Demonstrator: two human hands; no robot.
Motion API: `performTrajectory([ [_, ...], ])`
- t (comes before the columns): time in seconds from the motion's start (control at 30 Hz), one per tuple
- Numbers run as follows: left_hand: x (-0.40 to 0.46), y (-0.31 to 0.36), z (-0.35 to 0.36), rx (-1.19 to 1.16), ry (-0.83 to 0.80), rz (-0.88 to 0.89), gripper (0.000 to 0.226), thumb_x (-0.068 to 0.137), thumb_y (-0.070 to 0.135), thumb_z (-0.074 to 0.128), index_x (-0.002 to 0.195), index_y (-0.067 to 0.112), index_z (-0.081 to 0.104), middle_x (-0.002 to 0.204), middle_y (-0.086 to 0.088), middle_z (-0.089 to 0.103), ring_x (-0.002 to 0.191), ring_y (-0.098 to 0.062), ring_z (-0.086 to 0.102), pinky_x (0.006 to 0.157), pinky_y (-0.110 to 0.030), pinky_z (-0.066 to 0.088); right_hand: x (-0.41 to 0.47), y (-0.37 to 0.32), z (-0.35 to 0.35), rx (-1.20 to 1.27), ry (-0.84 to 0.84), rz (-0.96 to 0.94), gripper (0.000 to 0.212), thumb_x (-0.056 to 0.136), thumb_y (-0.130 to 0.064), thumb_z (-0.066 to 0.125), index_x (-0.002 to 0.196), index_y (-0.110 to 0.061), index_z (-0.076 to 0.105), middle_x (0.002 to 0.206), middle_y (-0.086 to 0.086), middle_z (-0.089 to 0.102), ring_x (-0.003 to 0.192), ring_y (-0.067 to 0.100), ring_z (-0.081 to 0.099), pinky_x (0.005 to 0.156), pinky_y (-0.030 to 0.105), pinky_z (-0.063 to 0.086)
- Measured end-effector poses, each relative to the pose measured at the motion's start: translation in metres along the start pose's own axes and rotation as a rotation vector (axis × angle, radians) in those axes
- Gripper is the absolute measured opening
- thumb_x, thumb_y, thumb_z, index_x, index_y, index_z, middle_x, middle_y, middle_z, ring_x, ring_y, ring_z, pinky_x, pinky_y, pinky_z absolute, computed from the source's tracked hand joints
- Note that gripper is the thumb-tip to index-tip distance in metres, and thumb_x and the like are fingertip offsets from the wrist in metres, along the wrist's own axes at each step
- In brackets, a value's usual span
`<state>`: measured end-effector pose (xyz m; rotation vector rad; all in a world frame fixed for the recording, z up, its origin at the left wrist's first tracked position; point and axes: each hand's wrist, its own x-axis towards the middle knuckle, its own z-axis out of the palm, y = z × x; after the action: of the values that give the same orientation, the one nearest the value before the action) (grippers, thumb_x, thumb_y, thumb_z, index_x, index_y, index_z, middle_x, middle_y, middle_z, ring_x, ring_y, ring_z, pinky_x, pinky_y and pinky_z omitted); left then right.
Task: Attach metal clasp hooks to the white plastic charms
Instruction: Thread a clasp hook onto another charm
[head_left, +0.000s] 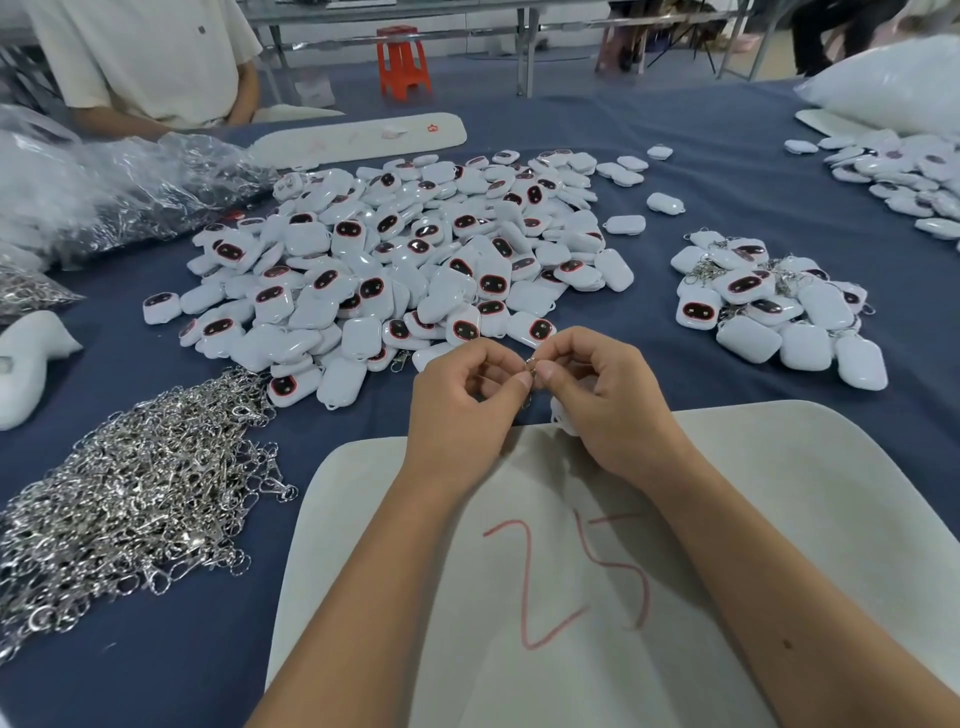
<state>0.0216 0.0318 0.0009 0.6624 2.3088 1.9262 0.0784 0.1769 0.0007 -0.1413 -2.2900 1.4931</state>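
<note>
My left hand (470, 400) and my right hand (602, 395) meet at the fingertips over the front of the table, both pinching a small metal clasp hook (530, 366). A white plastic charm (563, 415) hangs below my right hand, mostly hidden by it. A big heap of loose white charms (410, 265) with dark red-rimmed faces lies beyond my hands. A pile of silver clasp hooks (135, 499) lies at the left. A smaller pile of charms with hooks on them (774, 306) sits at the right.
A white board (779, 493) marked "25" in red lies under my forearms. A person in a white shirt (150, 57) sits at the far left behind clear plastic bags (119, 182). More charms (904, 176) and a white bag (893, 83) lie far right. An orange stool (402, 62) stands beyond the table.
</note>
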Motion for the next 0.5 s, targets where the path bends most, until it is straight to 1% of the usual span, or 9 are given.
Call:
performTrajectory([
  [0.1, -0.0011, 0.0024, 0.0002, 0.018, 0.033, 0.046, 0.012, 0.09, 0.009, 0.072, 0.081, 0.016, 0.072, 0.075, 0.002, 0.07, 0.074, -0.025, 0.066, 0.065, -0.034, 0.053, -0.0021, -0.0021, 0.0, -0.089, 0.021, -0.077, 0.018, 0.098, -0.001, 0.065, 0.088, -0.016, 0.068, 0.069, -0.012, 0.067, 0.06, 0.007, 0.056, 0.06, 0.016, 0.044],
  [0.17, -0.0006, 0.0034, -0.0004, 0.031, 0.07, 0.1, 0.012, 0.089, 0.007, 0.072, 0.081, 0.016, 0.072, 0.076, 0.003, 0.071, 0.075, -0.025, 0.066, 0.069, -0.035, 0.055, -0.003, -0.0037, 0.001, -0.214, 0.031, -0.162, 0.014, 0.095, 0.0, 0.066, 0.091, -0.014, 0.069, 0.077, -0.009, 0.067, 0.068, 0.013, 0.059, 0.065, 0.027, 0.049],
  [0.27, -0.0002, 0.0017, -0.0008, 0.048, 0.062, 0.137, 0.013, 0.087, 0.003, 0.072, 0.079, 0.013, 0.071, 0.074, 0.001, 0.07, 0.072, -0.021, 0.063, 0.071, -0.03, 0.054, -0.0043, -0.0031, 0.0025, -0.34, 0.047, -0.25, 0.012, 0.093, 0.0, 0.067, 0.091, -0.012, 0.068, 0.079, -0.01, 0.061, 0.072, 0.016, 0.056, 0.067, 0.04, 0.049],
  [0.33, -0.0002, -0.0008, -0.0006, 0.084, 0.051, 0.142, 0.012, 0.087, 0.005, 0.073, 0.079, 0.013, 0.071, 0.072, 0.004, 0.069, 0.07, -0.015, 0.062, 0.07, -0.025, 0.052, -0.0043, -0.0009, 0.0026, -0.384, 0.053, -0.263, 0.012, 0.093, 0.0, 0.066, 0.091, -0.012, 0.067, 0.081, -0.007, 0.063, 0.074, 0.017, 0.056, 0.069, 0.044, 0.05],
  [0.4, -0.0005, -0.0025, -0.0002, 0.119, 0.049, 0.153, 0.012, 0.087, 0.007, 0.074, 0.079, 0.015, 0.071, 0.071, 0.007, 0.069, 0.068, -0.009, 0.061, 0.067, -0.017, 0.049, -0.0044, 0.0007, 0.0027, -0.415, 0.07, -0.261, 0.012, 0.094, -0.002, 0.066, 0.091, -0.013, 0.067, 0.084, -0.007, 0.064, 0.076, 0.016, 0.057, 0.07, 0.043, 0.05],
  [0.5, -0.0003, -0.0043, 0.0002, 0.154, 0.061, 0.178, 0.012, 0.088, 0.009, 0.073, 0.079, 0.017, 0.071, 0.071, 0.009, 0.068, 0.068, -0.008, 0.061, 0.064, -0.013, 0.046, -0.0039, 0.0001, 0.0032, -0.409, 0.093, -0.265, 0.011, 0.094, -0.003, 0.066, 0.092, -0.013, 0.067, 0.084, -0.007, 0.065, 0.075, 0.014, 0.058, 0.069, 0.04, 0.051],
])
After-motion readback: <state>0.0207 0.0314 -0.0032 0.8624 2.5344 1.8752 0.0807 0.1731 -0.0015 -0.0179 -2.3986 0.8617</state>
